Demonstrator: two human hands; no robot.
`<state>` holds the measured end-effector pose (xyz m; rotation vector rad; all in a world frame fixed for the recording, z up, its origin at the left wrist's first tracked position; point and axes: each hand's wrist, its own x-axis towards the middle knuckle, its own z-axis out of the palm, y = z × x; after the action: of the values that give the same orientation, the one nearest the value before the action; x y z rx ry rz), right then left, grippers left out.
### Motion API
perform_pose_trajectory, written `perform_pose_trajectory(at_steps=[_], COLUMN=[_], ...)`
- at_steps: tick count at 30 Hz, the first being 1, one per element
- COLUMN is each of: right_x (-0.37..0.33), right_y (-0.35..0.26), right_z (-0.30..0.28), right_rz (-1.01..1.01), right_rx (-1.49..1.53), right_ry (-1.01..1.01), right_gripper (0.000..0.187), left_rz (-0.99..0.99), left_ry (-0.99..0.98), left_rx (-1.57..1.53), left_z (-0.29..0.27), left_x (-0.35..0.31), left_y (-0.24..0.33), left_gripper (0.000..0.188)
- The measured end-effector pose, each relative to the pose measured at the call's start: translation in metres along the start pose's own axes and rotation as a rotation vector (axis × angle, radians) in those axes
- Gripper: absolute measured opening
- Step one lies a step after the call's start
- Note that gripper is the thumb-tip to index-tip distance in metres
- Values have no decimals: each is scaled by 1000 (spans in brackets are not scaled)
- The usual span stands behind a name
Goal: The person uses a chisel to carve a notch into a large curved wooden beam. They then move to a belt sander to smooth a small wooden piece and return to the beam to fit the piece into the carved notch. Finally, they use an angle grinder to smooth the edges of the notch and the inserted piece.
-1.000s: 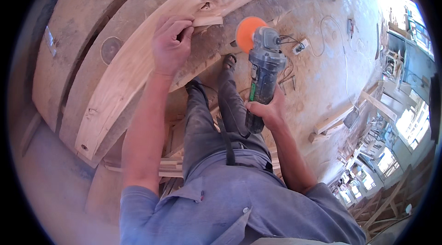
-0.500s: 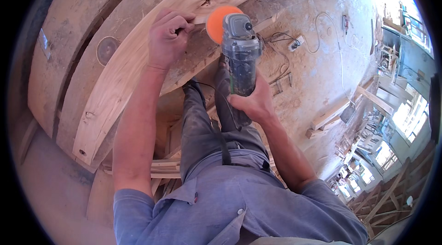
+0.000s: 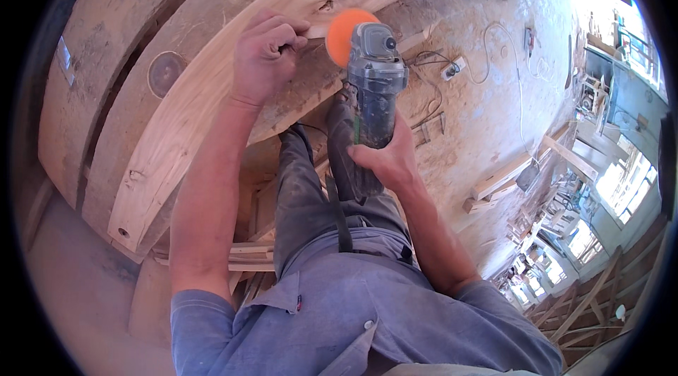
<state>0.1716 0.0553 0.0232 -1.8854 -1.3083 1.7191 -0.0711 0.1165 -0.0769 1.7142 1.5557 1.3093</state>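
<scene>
My right hand point(image 3: 386, 157) is wrapped round the dark body of an angle grinder point(image 3: 374, 93). Its orange sanding disc point(image 3: 346, 36) stands at the edge of a long pale wooden plank point(image 3: 176, 108), close to my left fingertips. My left hand point(image 3: 267, 51) is closed, thumb and forefinger together, over the plank's near edge. What those fingers hold, if anything, is hidden. A dark knot point(image 3: 325, 5) shows in the plank just beyond the disc.
The plank lies on a worn wooden bench point(image 3: 67, 115) with a long gap and a round inset point(image 3: 167, 74). Cords run over the dusty floor to a white power strip point(image 3: 453, 68). Timber pieces point(image 3: 498, 185) lie at the right, and wood strips point(image 3: 251, 257) below the bench.
The grinder and both hands have shifted slightly to the right in the picture. My left hand stays closed and my right hand keeps its hold on the grinder.
</scene>
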Motion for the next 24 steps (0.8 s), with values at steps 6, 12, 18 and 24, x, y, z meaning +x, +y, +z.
perform_pose_trajectory(at_steps=[6, 12, 18, 24], right_x=[0, 1, -7, -4], right_y=[-4, -4, -5, -9], right_z=[2, 7, 8, 12], right_rz=[17, -9, 47, 5], right_rx=[-12, -70, 6, -28], right_ry=[7, 8, 8, 35], right_gripper=[64, 67, 64, 61], left_rz=[7, 31, 48, 23], left_ry=[6, 9, 16, -11], left_rx=[-16, -23, -7, 7], left_z=[0, 1, -1, 0], left_x=[1, 1, 3, 2], left_y=[0, -2, 0, 0], left_gripper=[12, 13, 14, 17])
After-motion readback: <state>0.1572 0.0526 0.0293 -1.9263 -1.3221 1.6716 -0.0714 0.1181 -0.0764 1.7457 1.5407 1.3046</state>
